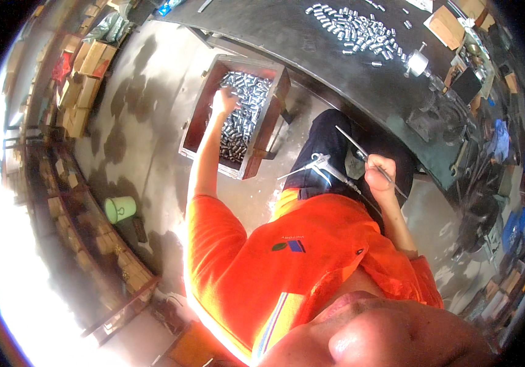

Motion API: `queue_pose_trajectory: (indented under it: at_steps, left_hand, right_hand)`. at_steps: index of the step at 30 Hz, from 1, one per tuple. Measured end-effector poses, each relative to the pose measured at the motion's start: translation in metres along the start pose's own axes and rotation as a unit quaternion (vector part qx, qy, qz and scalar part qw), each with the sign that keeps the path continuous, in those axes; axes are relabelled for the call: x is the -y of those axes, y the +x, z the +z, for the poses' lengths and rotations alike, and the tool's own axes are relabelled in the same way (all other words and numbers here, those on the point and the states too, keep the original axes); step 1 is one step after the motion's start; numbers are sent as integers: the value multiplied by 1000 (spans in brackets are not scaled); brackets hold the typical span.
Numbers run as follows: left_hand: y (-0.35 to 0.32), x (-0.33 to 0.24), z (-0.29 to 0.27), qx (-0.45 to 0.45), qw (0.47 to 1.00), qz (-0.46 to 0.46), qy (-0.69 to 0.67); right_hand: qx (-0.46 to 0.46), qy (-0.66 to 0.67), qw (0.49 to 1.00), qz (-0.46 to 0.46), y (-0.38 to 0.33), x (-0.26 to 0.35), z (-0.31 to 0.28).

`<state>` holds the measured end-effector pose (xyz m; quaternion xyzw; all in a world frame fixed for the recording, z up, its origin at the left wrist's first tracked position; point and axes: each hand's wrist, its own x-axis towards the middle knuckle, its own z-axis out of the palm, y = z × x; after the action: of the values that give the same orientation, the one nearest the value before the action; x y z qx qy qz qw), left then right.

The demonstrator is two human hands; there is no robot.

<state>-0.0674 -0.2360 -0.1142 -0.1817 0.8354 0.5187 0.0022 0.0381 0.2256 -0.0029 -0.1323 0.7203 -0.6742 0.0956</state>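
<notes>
A dark workbench is spanning the upper part of the view, and a person in an orange shirt is sitting beside it. One wooden crate is standing on the concrete floor at the person's left, just off the bench edge, its long axis running from upper right to lower left. It is holding a heap of small metal cylinders, too many and too blurred to count. A second scatter of like cylinders is lying on the bench top, well apart from the crate; these also number in the dozens.

The left hand is reaching down into the crate and resting on the heap with its fingers spread; whether it is gripping any cylinder cannot be told. The right hand is curled into a fist around one air blow gun, held over the lap. The gun's thin nozzle is pointing left toward the crate, its long axis lying nearly level. One thin line, probably its hose, is running up from the fist toward the bench. One green bucket is standing on the floor, well left.
</notes>
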Motion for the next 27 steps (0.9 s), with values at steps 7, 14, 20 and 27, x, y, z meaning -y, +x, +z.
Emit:
queue_pose_trajectory:
  at_steps: [7,14,20,27]
  left_hand:
    - [42,31,40,-122,943,1,308]
    - [35,5,62,-131,918,-15,374]
    - [20,-11,52,-110,920,-54,373]
    - [-71,-105,40,121,911,-3,-394]
  right_hand:
    - [12,28,1000,-3,2,11,9]
    - [8,-24,1000,-8,-5,9,3]
    - [24,-50,998,-11,-7,11,9]
    - [62,-76,995,-25,10,17,13]
